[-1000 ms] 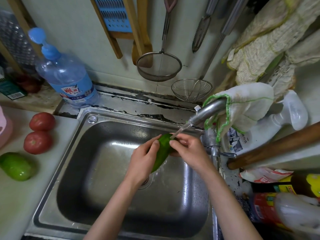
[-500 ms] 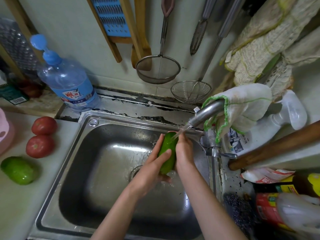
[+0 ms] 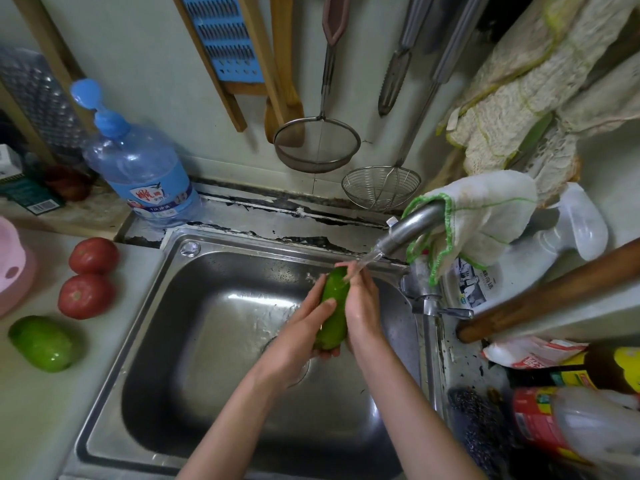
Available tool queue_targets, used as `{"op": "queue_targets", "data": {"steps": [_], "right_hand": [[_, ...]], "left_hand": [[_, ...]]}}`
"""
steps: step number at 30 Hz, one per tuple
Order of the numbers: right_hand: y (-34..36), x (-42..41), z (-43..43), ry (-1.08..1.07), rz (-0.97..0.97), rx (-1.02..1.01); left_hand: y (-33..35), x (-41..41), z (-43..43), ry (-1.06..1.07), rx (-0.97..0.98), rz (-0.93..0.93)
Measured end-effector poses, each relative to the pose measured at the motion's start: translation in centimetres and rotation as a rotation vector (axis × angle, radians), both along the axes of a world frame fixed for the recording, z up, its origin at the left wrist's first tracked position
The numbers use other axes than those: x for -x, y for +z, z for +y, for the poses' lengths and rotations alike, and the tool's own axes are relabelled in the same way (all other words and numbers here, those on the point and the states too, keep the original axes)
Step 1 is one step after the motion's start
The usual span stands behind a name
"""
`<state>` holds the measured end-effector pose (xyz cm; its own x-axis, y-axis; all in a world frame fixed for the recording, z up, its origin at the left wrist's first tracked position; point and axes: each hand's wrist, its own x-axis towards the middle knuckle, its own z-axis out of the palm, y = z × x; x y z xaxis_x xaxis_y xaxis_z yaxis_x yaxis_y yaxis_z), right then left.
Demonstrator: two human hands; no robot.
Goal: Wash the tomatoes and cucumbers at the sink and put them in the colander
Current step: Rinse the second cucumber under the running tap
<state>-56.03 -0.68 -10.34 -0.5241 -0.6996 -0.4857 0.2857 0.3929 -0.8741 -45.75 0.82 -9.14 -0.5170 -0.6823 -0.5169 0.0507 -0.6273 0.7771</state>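
Note:
A short green cucumber (image 3: pixel 335 306) stands nearly upright over the steel sink (image 3: pixel 207 341), its top under the water running from the tap (image 3: pixel 408 230). My left hand (image 3: pixel 301 337) grips its lower left side, thumb across the front. My right hand (image 3: pixel 362 306) wraps its right side, fingertips up in the stream. A second green cucumber (image 3: pixel 43 342) and two red tomatoes (image 3: pixel 93 255) (image 3: pixel 85 295) lie on the counter left of the sink. A pink colander (image 3: pixel 14 268) shows partly at the left edge.
A blue water bottle (image 3: pixel 145 174) stands behind the sink's left corner. Strainers (image 3: pixel 317 147), a grater and cloths hang on the wall. A cloth (image 3: pixel 485 216) drapes over the tap. Bottles (image 3: pixel 571 427) and a wooden handle (image 3: pixel 554 292) crowd the right side.
The cucumber has swung from a slant to nearly upright under the stream. My right hand has slid from its top end down along its right side.

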Motion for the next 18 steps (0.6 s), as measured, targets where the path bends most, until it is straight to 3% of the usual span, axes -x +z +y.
{"op": "queue_targets", "data": {"steps": [3,6,11,15,18], "right_hand": [[0.4,0.5,0.1,-0.003,-0.067,-0.003],[0.7,0.8,0.6,0.090,-0.129,0.123],[1.4,1.3,1.8,0.262,-0.024,0.244],[1.8,1.8,2.3,0.395,0.125,0.296],[1.5,2.1,2.4,0.380,0.022,0.323]], "left_hand": [[-0.2,-1.0,0.4,-0.075,-0.007,0.082],[-0.1,-1.1,0.3,-0.038,0.039,0.065],[0.5,-0.1,-0.3,0.005,0.116,-0.091],[0.8,0.3,-0.5,-0.040,0.079,-0.063],[0.2,-0.2,-0.5,-0.074,0.047,0.014]]}}
